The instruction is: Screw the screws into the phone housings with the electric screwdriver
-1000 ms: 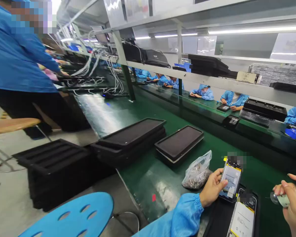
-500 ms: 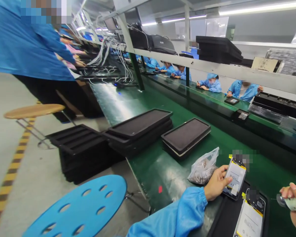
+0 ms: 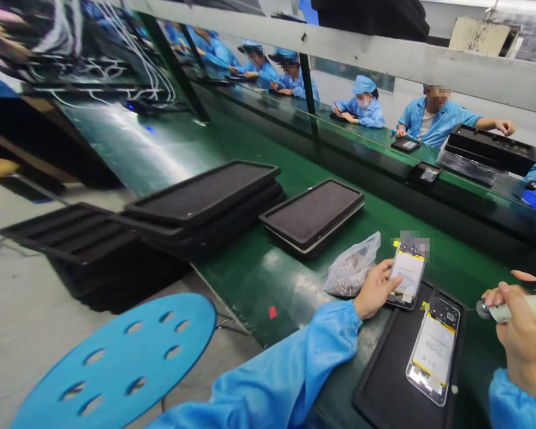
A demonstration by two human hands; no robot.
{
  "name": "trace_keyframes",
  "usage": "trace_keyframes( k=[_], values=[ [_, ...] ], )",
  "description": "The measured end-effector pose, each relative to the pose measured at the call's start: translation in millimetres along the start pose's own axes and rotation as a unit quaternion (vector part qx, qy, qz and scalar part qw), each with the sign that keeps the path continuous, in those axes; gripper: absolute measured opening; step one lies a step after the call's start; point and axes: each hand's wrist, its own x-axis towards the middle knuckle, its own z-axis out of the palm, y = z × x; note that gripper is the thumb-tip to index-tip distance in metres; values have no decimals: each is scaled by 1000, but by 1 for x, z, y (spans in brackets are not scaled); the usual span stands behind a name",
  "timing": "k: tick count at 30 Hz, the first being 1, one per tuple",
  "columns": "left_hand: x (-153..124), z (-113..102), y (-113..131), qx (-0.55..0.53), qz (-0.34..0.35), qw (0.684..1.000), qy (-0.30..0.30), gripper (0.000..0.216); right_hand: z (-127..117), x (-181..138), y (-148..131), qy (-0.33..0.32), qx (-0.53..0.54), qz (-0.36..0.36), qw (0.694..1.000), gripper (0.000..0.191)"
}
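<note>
Pinches an opened smartphone (image 3: 406,279) between thumb and fingers of the left hand (image 3: 377,288), at the far end of the black tray (image 3: 384,369), probably to face its innards upward. Wraps the right hand (image 3: 524,336) round a pale electric screwdriver (image 3: 500,311), likely for steadiness. Exposes, on that phone, a white battery (image 3: 410,268) edged in yellow.

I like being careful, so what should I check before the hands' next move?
1. Left grip holds the rectangular, open-backed white-and-black phone: ok.
2. Right grip is around the pale green cylindrical tool: ok.
3. Second open-backed white-and-black phone lies on the black rectangular tray: ok.
4. Tool is apart from both phones: ok.
5. Clear plastic bag of small greyish pieces is closed: cannot tell.
</note>
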Motion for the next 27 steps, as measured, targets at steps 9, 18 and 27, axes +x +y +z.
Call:
trace_keyframes(
  k=[9, 18, 27],
  values=[
    [-1, 1, 0, 19, 0, 1000, -9, 57, 1, 0, -2, 0, -7, -7, 1000, 41],
    [-1, -2, -2, 13, 6, 999, -41, 56, 1, 0, -1, -6, -3, -5, 1000, 41],
    [-5, -3, -4, 11, 23, 998, -53, 50, -13, 2, 16, -19, 15, 24, 999, 47]
  ],
)
